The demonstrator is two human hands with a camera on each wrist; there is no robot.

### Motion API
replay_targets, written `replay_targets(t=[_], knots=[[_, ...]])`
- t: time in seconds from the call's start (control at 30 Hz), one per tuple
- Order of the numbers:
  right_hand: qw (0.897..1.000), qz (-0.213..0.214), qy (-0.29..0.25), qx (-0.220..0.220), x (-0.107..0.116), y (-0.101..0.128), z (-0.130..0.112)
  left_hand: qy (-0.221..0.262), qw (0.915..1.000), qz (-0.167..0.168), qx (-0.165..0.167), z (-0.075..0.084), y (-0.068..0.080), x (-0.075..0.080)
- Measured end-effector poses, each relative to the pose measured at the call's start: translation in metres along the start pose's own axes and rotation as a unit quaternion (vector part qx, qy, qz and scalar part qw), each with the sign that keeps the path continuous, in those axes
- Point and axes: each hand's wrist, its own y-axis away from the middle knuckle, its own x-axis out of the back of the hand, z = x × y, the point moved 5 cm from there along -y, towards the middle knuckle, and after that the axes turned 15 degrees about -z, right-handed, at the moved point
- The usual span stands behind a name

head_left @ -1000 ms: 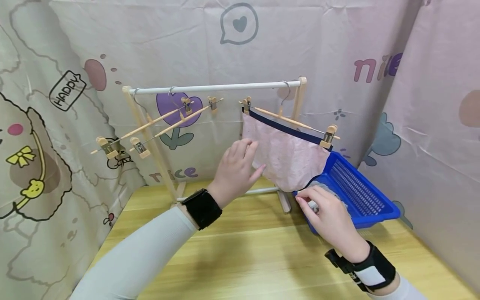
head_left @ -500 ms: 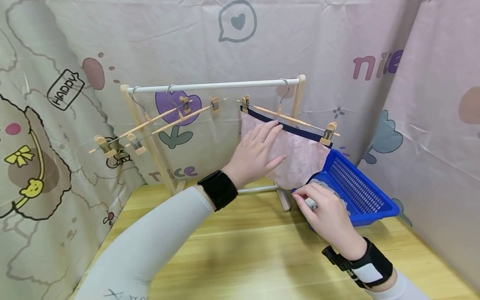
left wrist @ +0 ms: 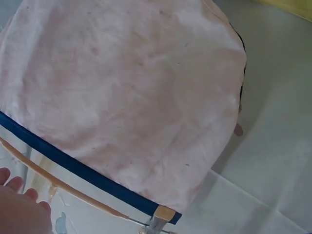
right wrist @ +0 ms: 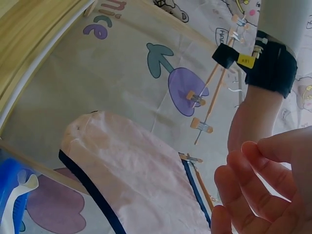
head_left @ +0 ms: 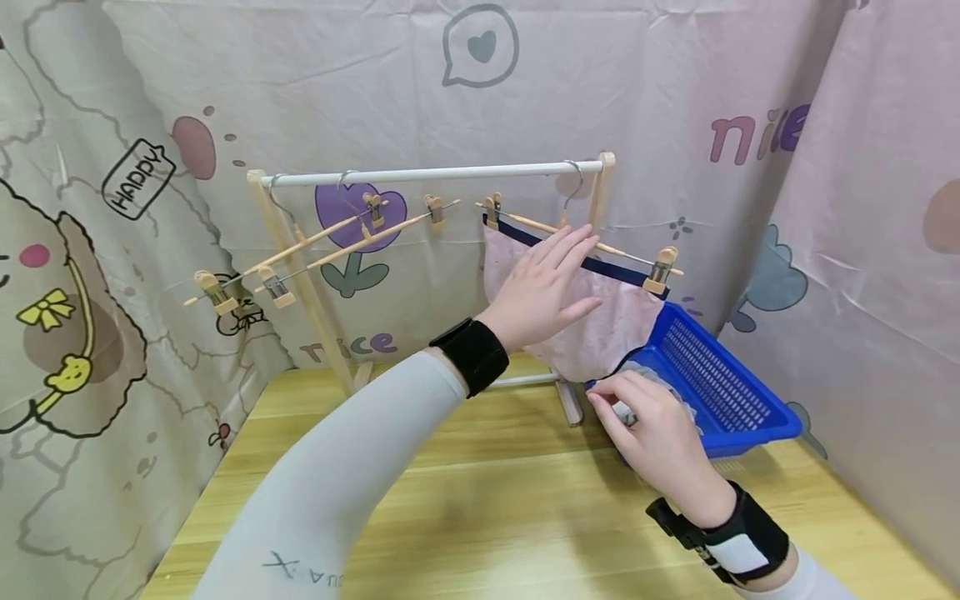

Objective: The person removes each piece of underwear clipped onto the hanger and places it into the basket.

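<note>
Pink briefs (head_left: 611,329) with a dark navy waistband hang from a wooden clip hanger (head_left: 617,251), one clip at each end of the waistband. My left hand (head_left: 546,283) is raised in front of them, fingers straight, fingertips overlapping the hanger bar in the head view. In the left wrist view, its fingers (left wrist: 24,214) show beside that bar. Lower right, my right hand (head_left: 656,429) hovers before the blue basket (head_left: 723,379). Its fingers (right wrist: 261,165) are loosely bent, thumb close to the index fingertip, with nothing seen between them.
A white rail (head_left: 450,174) on wooden posts carries the hanger. Two bare clip hangers (head_left: 303,245) hang at its left end, angled toward me. Pale crumpled cloth (head_left: 663,379) lies in the basket. Printed curtains surround the wooden table (head_left: 465,500).
My left hand has moved right and up, from the left side of the briefs to the middle of the hanger bar. My right hand has stayed nearly in place.
</note>
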Motion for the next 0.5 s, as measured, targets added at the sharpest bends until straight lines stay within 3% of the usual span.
replay_targets(t=[0.27, 0.5], knots=[[1.0, -0.006, -0.006, -0.004, -0.001, 0.002, 0.002, 0.036, 0.999, -0.025, 0.006, 0.0, -0.01, -0.005], [1.0, -0.006, -0.004, 0.0, 0.0, 0.003, 0.005, 0.027, 0.9986, -0.044, -0.009, 0.007, -0.016, -0.007]])
